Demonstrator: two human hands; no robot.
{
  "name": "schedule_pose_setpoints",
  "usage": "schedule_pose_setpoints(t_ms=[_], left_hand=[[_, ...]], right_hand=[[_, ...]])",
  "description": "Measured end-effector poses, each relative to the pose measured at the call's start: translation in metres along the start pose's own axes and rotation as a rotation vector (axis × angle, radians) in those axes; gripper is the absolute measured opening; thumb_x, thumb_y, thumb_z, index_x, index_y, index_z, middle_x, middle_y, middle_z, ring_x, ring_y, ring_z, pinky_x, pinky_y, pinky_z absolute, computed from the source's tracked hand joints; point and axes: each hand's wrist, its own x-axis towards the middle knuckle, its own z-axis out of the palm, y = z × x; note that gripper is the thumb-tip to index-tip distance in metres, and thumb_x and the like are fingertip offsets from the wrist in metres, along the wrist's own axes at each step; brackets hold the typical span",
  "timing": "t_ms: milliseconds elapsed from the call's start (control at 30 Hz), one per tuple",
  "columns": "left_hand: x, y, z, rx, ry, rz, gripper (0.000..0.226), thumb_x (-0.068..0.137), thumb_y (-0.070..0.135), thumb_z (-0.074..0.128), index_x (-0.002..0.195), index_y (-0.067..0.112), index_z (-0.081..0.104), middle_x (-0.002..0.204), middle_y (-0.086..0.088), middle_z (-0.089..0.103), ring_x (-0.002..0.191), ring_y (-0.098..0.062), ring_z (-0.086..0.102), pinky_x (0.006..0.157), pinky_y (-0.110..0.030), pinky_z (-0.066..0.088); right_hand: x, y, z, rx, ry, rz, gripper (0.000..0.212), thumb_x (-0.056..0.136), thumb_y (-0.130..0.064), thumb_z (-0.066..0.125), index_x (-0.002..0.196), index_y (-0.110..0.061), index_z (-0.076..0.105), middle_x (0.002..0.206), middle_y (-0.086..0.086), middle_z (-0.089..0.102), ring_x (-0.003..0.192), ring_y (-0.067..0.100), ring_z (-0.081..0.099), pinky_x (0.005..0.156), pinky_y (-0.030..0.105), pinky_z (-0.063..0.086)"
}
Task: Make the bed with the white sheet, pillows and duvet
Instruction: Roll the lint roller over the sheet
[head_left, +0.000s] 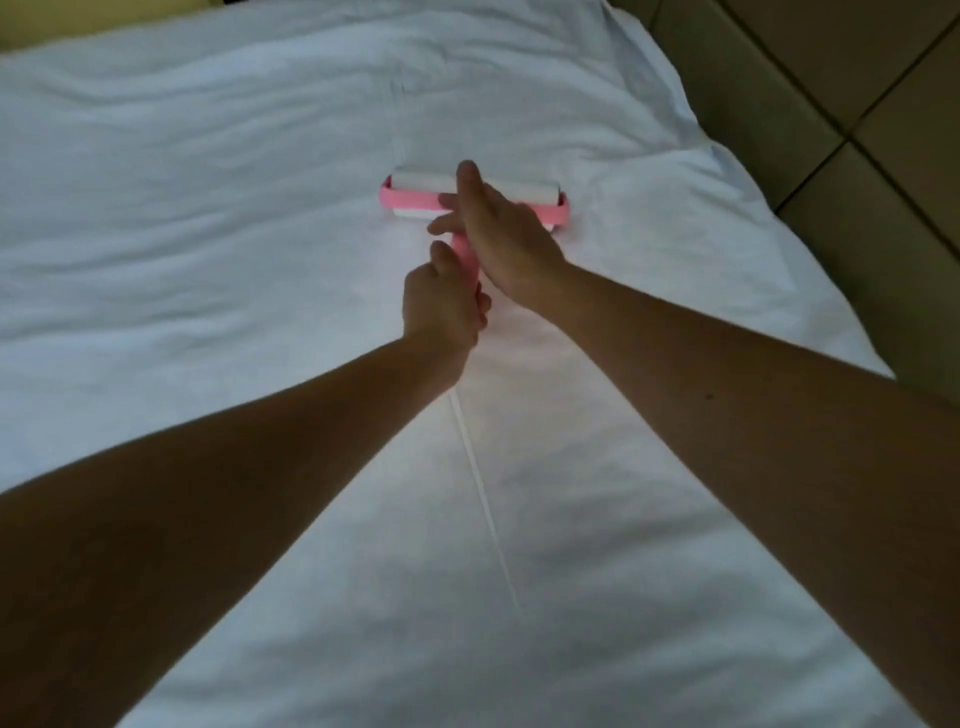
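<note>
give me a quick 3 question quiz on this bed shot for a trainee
1. True or false: the left hand is closed around the handle of the pink lint roller.
2. Which part of the roller does the right hand lie over? A) the end of the handle B) the pink frame next to the white roll C) nothing, it rests flat on the sheet
3. Fill in: the roller's white roll lies on the white ____.

Key
1. True
2. B
3. sheet; past its right edge a tiled floor shows.
</note>
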Motion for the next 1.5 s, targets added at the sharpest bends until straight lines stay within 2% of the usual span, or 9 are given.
schedule_pose_setpoints(t_ms=[67,167,233,433,533,667,933,1367,1500], left_hand=[[-0.015,-0.005,0.002,-0.010,0.090,0.067,0.047,0.102,0.024,0.019,0.067,0.012,0.048,0.056,-0.003,0.050,0.042,-0.010,0.043,0.038,-0.017,0.031],[-0.043,-0.010,0.001,-0.070,0.118,0.096,0.045,0.100,0.020,0.021,0.063,0.010,0.044,0.055,-0.007,0.048,0.045,-0.017,0.044,0.044,-0.023,0.032],[-0.066,-0.010,-0.004,-0.138,0.098,0.073,0.044,0.100,0.020,0.022,0.063,0.010,0.043,0.055,-0.006,0.044,0.045,-0.016,0.042,0.043,-0.023,0.032],[-0.142,-0.017,-0.026,-0.231,-0.013,0.063,0.039,0.099,0.023,0.025,0.068,0.010,0.045,0.058,-0.005,0.041,0.036,-0.009,0.040,0.036,-0.017,0.029],[-0.182,-0.023,-0.032,-0.217,-0.096,0.121,0.043,0.100,0.023,0.025,0.069,0.010,0.052,0.053,-0.004,0.045,0.038,-0.012,0.040,0.036,-0.016,0.028],[-0.237,-0.039,-0.043,-0.178,-0.208,0.157,0.045,0.100,0.025,0.025,0.069,0.009,0.052,0.054,-0.005,0.046,0.038,-0.011,0.040,0.034,-0.014,0.027],[-0.340,-0.084,-0.073,0.016,-0.534,0.125,0.035,0.101,0.027,0.026,0.080,0.008,0.047,0.055,-0.006,0.042,0.031,-0.004,0.037,0.035,-0.012,0.026],[-0.513,-0.184,0.039,0.357,-1.107,0.195,0.039,0.103,0.032,0.022,0.091,0.006,0.048,0.048,0.002,0.049,0.037,-0.007,0.043,0.041,-0.019,0.033],[-0.558,-0.220,0.095,0.518,-1.208,0.168,0.039,0.103,0.037,0.022,0.099,0.013,0.053,0.074,-0.004,0.059,0.061,-0.010,0.057,0.051,-0.017,0.046]], right_hand=[[-0.014,0.002,0.004,0.049,0.103,-0.029,0.051,0.096,-0.052,0.021,0.087,-0.033,0.068,0.105,-0.008,0.070,0.107,0.017,0.058,0.103,0.039,0.038],[-0.053,-0.002,0.009,0.076,0.542,-0.218,0.029,0.094,-0.033,0.047,0.096,-0.018,0.072,0.093,-0.005,0.072,0.087,0.007,0.060,0.099,0.017,0.037],[-0.081,-0.008,0.011,0.140,0.698,-0.155,0.017,0.091,-0.033,0.054,0.089,-0.021,0.066,0.085,-0.012,0.066,0.080,0.002,0.056,0.090,0.025,0.044],[-0.154,-0.022,0.003,0.745,0.494,0.431,0.048,0.086,-0.054,0.054,0.089,-0.006,0.058,0.079,0.003,0.054,0.071,0.016,0.054,0.055,0.021,0.043],[-0.200,-0.025,-0.001,0.943,0.219,0.375,0.045,0.086,-0.055,0.054,0.094,-0.011,0.062,0.084,0.003,0.061,0.070,0.017,0.060,0.046,0.018,0.042],[-0.266,-0.031,-0.006,1.094,0.204,0.296,0.029,0.092,-0.041,0.053,0.086,-0.014,0.061,0.082,-0.004,0.065,0.066,0.011,0.060,0.043,0.014,0.043],[-0.400,-0.016,-0.001,1.093,0.408,0.251,0.019,0.096,-0.022,0.050,0.087,-0.009,0.060,0.082,0.003,0.067,0.075,0.015,0.063,0.089,0.031,0.049],[-0.634,0.102,-0.061,1.033,0.841,0.350,0.021,0.097,-0.022,0.047,0.083,-0.012,0.059,0.076,-0.003,0.068,0.057,0.010,0.063,0.061,0.023,0.049],[-0.701,0.146,-0.081,1.025,0.948,0.450,0.022,0.098,-0.021,0.044,0.084,-0.010,0.058,0.080,0.001,0.065,0.059,0.016,0.059,0.051,0.030,0.046]])
